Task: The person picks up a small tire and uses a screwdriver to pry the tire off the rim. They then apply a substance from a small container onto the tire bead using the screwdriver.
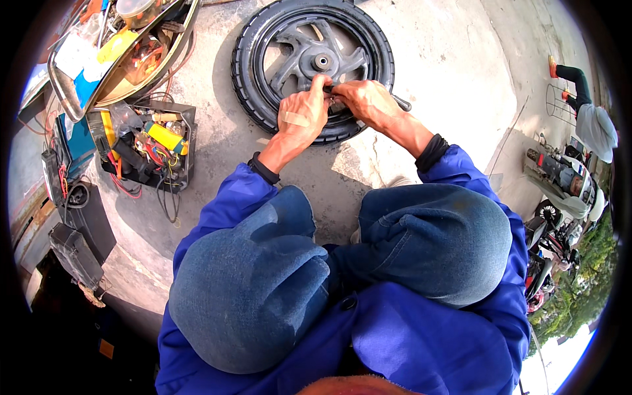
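Observation:
A black tyre (250,56) on a grey spoked rim (296,39) lies flat on the concrete in front of me. My left hand (303,115), with a plaster on its back, is bent at the lower part of the rim below the hub (322,62), fingers closed on something too hidden to make out. Just right of it, my right hand (368,104) grips a dark metal lever (403,104), whose rounded end sticks out over the tyre to the right. Both hands' fingertips meet near the rim, partly hiding each other.
An open toolbox (148,151) with wires sits to the left, below metal trays (118,49) of parts and other clutter. My knees (428,243) are bent below the wheel. At the right are a person (592,125), parked motorbikes (566,191) and greenery (579,283).

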Demonstrator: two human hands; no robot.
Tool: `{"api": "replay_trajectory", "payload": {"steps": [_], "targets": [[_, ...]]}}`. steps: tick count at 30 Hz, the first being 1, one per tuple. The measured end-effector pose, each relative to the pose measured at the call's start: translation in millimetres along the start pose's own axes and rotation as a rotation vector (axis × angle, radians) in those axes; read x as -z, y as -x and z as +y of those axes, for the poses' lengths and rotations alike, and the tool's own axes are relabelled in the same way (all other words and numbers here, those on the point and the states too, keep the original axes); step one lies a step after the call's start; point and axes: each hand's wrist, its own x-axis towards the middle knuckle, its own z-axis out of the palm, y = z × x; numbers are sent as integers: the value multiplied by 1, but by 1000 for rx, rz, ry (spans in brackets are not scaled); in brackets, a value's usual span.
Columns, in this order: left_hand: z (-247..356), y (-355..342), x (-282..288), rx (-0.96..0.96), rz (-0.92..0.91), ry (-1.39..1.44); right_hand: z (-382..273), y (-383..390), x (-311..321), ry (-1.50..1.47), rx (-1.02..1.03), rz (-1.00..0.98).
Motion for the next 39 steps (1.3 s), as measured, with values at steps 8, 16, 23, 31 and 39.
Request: {"api": "replay_trajectory", "payload": {"steps": [8,16,23,31,39], "targets": [[1,0,0,11,-9,5,-12,4,-9,-269,-126,84],[-2,-1,-2,41,-30,-46,-7,8,-13,-122,20,114],[-2,-1,-2,22,-26,-60,-18,4,-1,-155,-77,44],[-4,0,-1,11,-17,-38,-14,5,-16,-200,-90,117],[-4,2,-1,-11,-5,-39,-16,4,-1,-149,-104,7]]}}
